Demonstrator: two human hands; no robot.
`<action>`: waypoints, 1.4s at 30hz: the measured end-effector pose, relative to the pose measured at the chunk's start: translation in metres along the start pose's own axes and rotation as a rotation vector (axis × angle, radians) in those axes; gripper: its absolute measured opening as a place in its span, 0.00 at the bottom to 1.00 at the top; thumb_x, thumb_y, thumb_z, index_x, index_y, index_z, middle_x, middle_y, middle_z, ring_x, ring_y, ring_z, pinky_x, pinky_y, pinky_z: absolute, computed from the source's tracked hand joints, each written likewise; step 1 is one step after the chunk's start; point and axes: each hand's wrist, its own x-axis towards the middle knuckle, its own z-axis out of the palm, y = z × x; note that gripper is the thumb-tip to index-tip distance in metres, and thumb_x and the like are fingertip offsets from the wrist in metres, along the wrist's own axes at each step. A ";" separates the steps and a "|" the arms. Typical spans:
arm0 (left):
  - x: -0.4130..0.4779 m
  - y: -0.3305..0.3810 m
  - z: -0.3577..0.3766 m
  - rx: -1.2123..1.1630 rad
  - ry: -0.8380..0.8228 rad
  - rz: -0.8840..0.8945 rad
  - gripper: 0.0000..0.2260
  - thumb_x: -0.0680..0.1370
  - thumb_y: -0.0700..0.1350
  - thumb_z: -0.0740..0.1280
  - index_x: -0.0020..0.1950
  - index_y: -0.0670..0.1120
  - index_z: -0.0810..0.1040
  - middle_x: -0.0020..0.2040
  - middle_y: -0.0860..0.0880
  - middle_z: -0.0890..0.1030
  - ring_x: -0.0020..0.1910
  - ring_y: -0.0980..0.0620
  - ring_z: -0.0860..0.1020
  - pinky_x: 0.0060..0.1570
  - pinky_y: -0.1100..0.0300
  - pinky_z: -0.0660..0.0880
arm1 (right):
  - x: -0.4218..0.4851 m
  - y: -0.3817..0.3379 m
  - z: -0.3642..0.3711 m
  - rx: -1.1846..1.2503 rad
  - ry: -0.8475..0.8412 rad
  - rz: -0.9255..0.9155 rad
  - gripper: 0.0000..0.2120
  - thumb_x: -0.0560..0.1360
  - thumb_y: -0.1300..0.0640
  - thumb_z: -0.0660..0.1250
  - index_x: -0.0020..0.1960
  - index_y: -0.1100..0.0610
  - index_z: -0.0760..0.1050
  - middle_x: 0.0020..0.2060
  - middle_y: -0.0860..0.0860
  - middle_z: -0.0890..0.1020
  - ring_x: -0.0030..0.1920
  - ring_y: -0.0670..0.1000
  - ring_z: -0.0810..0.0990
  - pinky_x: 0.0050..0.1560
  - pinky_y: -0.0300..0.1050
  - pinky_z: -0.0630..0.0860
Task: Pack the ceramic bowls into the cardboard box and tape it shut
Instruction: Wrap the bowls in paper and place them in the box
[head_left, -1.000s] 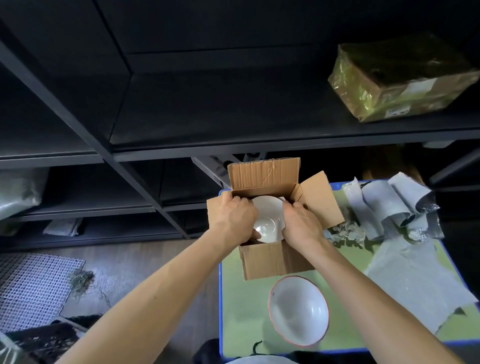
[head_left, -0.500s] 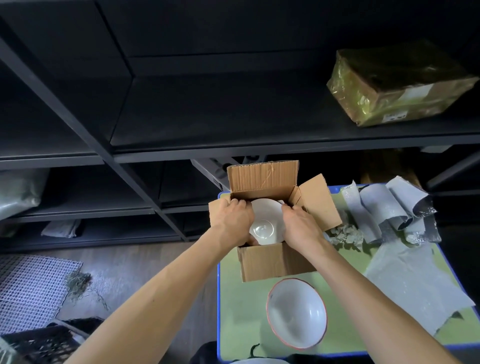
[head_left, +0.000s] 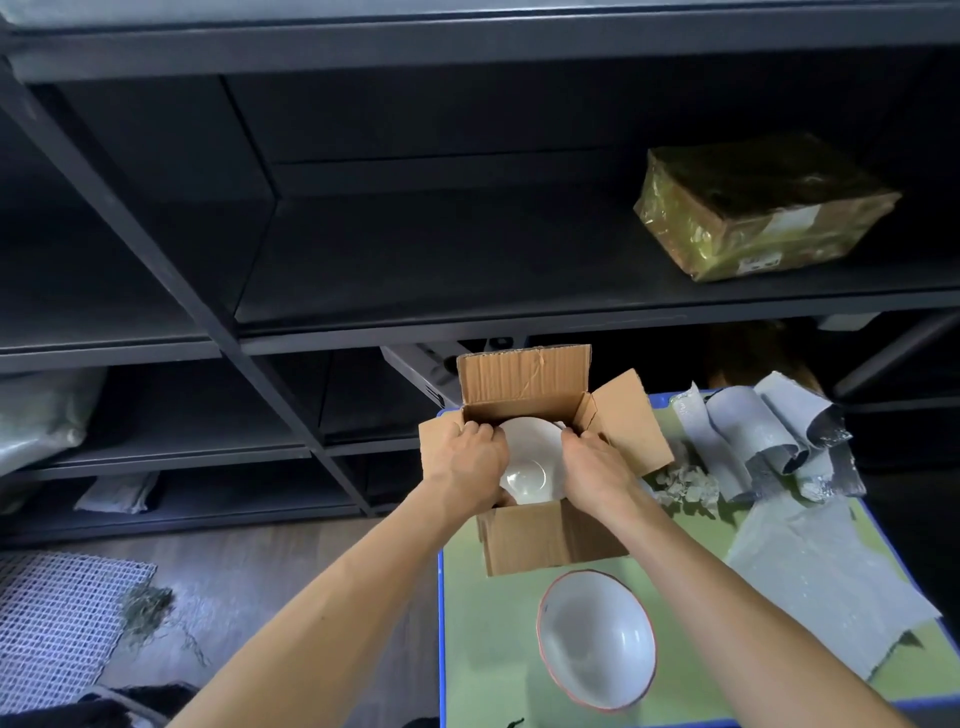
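Both hands work inside an open cardboard box (head_left: 540, 538) on the counter (head_left: 483, 649), as I see it from my remote station. The box is plain brown corrugated board, its four flaps folded outward, and it stands at the far left corner of the green, blue-edged counter.

A white bowl (head_left: 532, 452), glossy and round, sits inside the box with a small ring showing at its centre. I cannot tell whether that ring is its foot or its inner base. The left hand (head_left: 467, 465) grips the bowl's left side and the right hand (head_left: 592, 467) its right side. The fingers (head_left: 480, 430) of each hand are curled over the rim, and their tips are partly hidden by the box walls. The bowl lies directly between the two hands and touches both.

A second bowl (head_left: 597, 639), pale inside with a thin reddish rim, rests upright on the counter just in front of the box, apart from both hands.

To the right lie grey padded wrapping sheets (head_left: 810, 571), flat and dimpled. Beyond them are rolled sheets (head_left: 753, 436) of the same grey stuff, with crumpled paper scraps (head_left: 685, 480) beside them.

Dark metal shelving (head_left: 467, 260) fills the background. A parcel (head_left: 758, 208) wrapped in shiny yellowish film sits on one shelf. A white mesh mat (head_left: 52, 623) lies on the wooden floor at lower left.
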 end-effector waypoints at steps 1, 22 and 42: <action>-0.002 0.001 0.002 0.012 0.015 0.005 0.33 0.75 0.61 0.71 0.71 0.43 0.67 0.63 0.45 0.74 0.61 0.46 0.72 0.62 0.54 0.66 | -0.001 0.001 0.000 0.006 0.002 0.000 0.26 0.78 0.65 0.61 0.75 0.60 0.62 0.65 0.61 0.73 0.62 0.60 0.76 0.58 0.50 0.74; -0.072 0.075 0.002 -0.492 0.381 0.216 0.13 0.78 0.48 0.63 0.60 0.50 0.80 0.48 0.50 0.80 0.47 0.46 0.77 0.45 0.54 0.73 | -0.095 0.080 -0.008 0.410 0.262 -0.090 0.10 0.80 0.57 0.65 0.58 0.51 0.81 0.51 0.46 0.81 0.51 0.48 0.80 0.54 0.44 0.75; -0.014 0.256 0.036 -0.344 -0.039 0.414 0.17 0.82 0.50 0.62 0.70 0.48 0.73 0.62 0.45 0.78 0.61 0.43 0.75 0.59 0.50 0.73 | -0.178 0.255 0.068 0.422 0.022 0.374 0.16 0.81 0.55 0.59 0.66 0.49 0.75 0.61 0.48 0.80 0.59 0.49 0.79 0.58 0.45 0.74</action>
